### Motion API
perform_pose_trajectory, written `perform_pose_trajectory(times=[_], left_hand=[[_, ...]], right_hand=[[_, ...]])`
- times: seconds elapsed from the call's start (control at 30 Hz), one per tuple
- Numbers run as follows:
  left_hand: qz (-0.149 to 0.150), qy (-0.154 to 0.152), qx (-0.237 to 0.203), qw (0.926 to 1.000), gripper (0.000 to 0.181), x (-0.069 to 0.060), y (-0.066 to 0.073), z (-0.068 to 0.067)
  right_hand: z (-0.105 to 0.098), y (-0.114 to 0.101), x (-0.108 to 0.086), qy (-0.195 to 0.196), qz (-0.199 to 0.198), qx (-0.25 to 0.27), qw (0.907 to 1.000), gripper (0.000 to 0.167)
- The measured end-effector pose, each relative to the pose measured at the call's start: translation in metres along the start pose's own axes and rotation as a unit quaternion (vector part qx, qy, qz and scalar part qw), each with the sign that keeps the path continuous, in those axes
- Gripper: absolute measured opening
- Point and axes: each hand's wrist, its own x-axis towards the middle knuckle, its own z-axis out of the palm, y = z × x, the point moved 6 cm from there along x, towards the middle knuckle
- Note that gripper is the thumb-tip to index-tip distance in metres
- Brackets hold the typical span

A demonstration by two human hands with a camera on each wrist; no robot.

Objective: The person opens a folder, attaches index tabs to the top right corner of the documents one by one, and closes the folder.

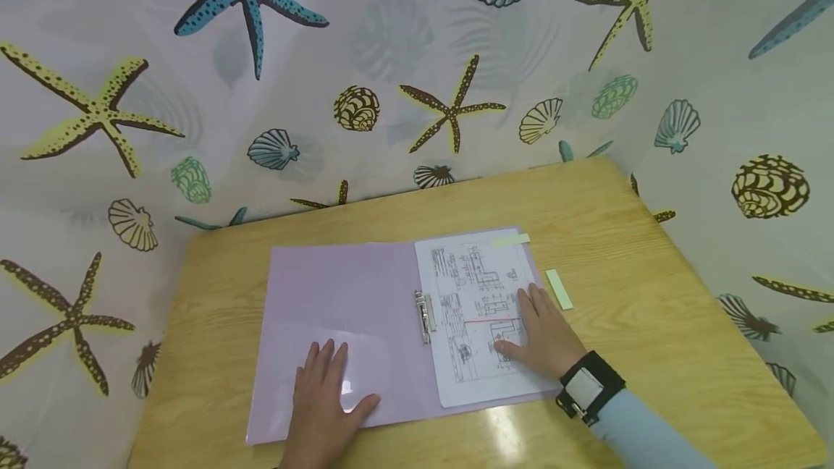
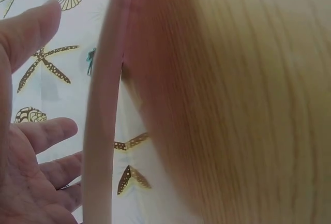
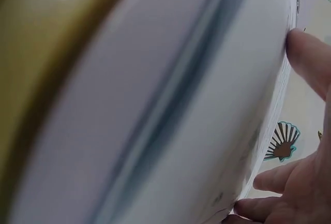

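A purple folder [image 1: 326, 288] lies spread on the wooden table, a metal clip [image 1: 425, 317] at its fold. White sheets with line drawings [image 1: 456, 368] lie on its right side, one red line across the top sheet. My left hand [image 1: 324, 404] rests with fingers extended on the folder's lower left cover. On the right part of the drawing sheet my right hand [image 1: 547, 339] lies with fingers spread, a black band with a pale device on its wrist. In the left wrist view my left hand [image 2: 36, 167] shows spread fingers; the right wrist view shows my right hand's fingertips [image 3: 258, 198] touching the paper's surface.
A pale green strip [image 1: 511, 240] lies over the sheet's top right corner, and another strip [image 1: 559, 289] is on the wooden table [image 1: 651, 324] right of the folder. Cloth with starfish and shells [image 1: 391, 42] hangs behind and beside the table.
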Motion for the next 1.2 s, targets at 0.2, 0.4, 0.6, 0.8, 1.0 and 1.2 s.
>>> perform_pose_trajectory(times=[0.2,0.4,0.6,0.8,1.0,1.2], left_hand=[[0.007,0.007,0.006,0.9999,0.089,-0.002,0.001,0.002],[0.007,0.016,-0.005,0.9998,0.088,-0.005,0.001,0.005],[0.003,0.015,-0.005,0.9999,0.088,-0.006,-0.002,0.008],[-0.008,-0.002,-0.003,1.0,0.087,-0.005,-0.001,0.007],[0.0,0.003,-0.003,1.0,0.085,-0.004,0.001,0.005],[-0.008,0.005,-0.011,0.9999,0.083,-0.007,-0.007,0.001]], right_hand=[[0.0,-0.003,0.0,0.0,-0.003,-0.011,0.9999,0.103],[0.005,-0.004,0.0,-0.01,-0.002,-0.021,0.9997,0.101],[0.005,-0.007,0.0,-0.01,-0.001,-0.028,0.9996,0.1],[0.002,-0.009,0.0,-0.009,0.002,-0.026,0.9996,0.099],[0.001,-0.009,0.001,-0.01,0.006,-0.03,0.9995,0.1],[-0.001,-0.012,0.0,-0.01,0.008,-0.027,0.9995,0.099]])
